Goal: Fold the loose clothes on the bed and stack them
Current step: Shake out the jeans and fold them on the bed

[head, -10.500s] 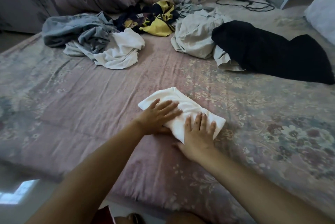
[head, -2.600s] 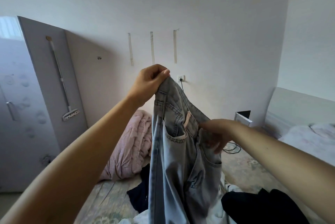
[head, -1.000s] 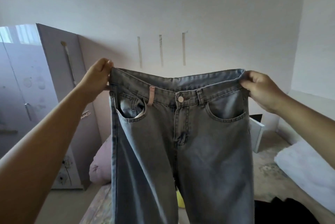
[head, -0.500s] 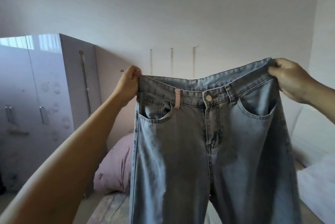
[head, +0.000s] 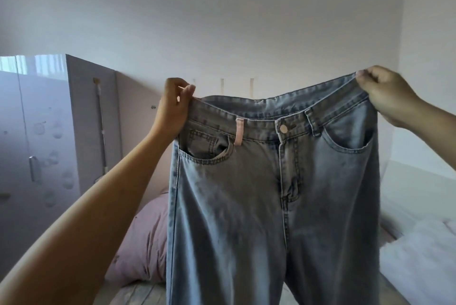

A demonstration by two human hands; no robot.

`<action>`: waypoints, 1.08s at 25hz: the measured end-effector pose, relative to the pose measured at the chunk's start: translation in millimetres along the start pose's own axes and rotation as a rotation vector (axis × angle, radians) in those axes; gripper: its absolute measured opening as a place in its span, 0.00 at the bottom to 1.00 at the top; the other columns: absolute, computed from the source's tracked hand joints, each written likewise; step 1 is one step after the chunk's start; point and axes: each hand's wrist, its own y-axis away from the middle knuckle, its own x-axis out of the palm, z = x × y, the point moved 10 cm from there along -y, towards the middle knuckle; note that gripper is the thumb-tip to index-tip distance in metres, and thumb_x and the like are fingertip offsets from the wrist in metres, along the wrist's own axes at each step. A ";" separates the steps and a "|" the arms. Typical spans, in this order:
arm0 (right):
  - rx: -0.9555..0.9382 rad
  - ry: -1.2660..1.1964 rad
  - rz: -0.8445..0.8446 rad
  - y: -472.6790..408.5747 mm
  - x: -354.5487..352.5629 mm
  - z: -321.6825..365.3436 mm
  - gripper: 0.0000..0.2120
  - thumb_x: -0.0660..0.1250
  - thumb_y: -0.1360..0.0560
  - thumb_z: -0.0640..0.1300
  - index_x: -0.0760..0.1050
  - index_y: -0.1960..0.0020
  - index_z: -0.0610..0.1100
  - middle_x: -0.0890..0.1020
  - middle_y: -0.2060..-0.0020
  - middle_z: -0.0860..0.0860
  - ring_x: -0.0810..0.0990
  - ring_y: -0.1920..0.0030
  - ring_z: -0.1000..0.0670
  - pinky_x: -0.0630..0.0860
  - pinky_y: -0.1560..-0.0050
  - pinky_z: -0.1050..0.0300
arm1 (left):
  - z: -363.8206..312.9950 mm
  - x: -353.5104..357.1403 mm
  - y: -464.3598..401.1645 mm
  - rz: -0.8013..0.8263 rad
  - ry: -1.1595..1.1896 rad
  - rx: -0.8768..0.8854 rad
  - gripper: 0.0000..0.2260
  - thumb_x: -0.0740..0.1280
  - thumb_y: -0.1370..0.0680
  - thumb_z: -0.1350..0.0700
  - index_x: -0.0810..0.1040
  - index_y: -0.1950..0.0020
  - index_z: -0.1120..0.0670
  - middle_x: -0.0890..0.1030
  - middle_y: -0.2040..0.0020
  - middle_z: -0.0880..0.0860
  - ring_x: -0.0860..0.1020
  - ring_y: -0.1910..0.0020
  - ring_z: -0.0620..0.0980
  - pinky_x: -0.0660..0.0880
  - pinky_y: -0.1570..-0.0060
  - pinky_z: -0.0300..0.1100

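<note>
A pair of light blue jeans hangs in the air in front of me, front side facing me, button fastened. My left hand pinches the waistband's left corner. My right hand pinches the right corner, held a little higher. The waistband is stretched wide between them and the legs drop out of view at the bottom. The jeans hide most of the bed and the other clothes.
A pink quilt lies bunched behind the jeans at lower left. A grey wardrobe stands on the left with a long-handled tool hanging on its side. A white pillow lies at lower right. White wall fills the background.
The folded white cloth has left my hands and I have picked up the jeans, then spread the waistband between both hands. In the last half second the view tilted slightly upward.
</note>
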 end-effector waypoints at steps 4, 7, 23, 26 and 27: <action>-0.057 0.123 -0.077 -4.8 -22.8 9.0 0.19 0.57 0.19 0.49 0.70 0.50 0.31 0.70 0.60 0.44 0.67 0.59 0.49 0.60 0.59 0.57 | -27.2 12.0 0.5 0.102 0.002 0.119 0.27 0.78 0.33 0.56 0.67 0.41 0.55 0.71 0.55 0.46 0.70 0.58 0.40 0.68 0.59 0.26; -0.056 0.103 -0.097 -4.6 -32.0 6.7 0.16 0.58 0.19 0.48 0.73 0.49 0.34 0.73 0.59 0.43 0.69 0.57 0.49 0.63 0.57 0.56 | -23.5 28.6 1.3 0.240 -0.057 0.024 0.33 0.81 0.39 0.56 0.70 0.39 0.57 0.72 0.53 0.49 0.72 0.56 0.45 0.71 0.55 0.35; 0.218 -0.375 0.268 -1.9 -24.8 5.2 0.02 0.63 0.24 0.35 0.74 0.53 0.38 0.84 0.60 0.49 0.83 0.58 0.56 0.79 0.57 0.67 | -4.2 49.4 9.1 0.482 0.115 -0.346 0.12 0.77 0.36 0.63 0.81 0.55 0.60 0.82 0.59 0.55 0.81 0.63 0.47 0.78 0.60 0.36; 0.230 -0.360 0.244 -0.4 -28.5 -8.1 0.04 0.62 0.23 0.37 0.76 0.55 0.41 0.85 0.66 0.53 0.83 0.63 0.59 0.79 0.60 0.69 | -4.0 58.9 13.2 0.455 0.243 -0.413 0.05 0.73 0.30 0.63 0.81 0.55 0.61 0.83 0.61 0.54 0.81 0.63 0.48 0.80 0.60 0.36; 0.225 -0.344 0.230 0.2 -31.2 -12.2 0.05 0.62 0.23 0.38 0.76 0.55 0.42 0.85 0.66 0.54 0.83 0.64 0.59 0.79 0.61 0.69 | -4.2 61.0 13.0 0.449 0.293 -0.414 0.05 0.71 0.28 0.63 0.80 0.53 0.61 0.82 0.60 0.54 0.81 0.62 0.49 0.80 0.58 0.38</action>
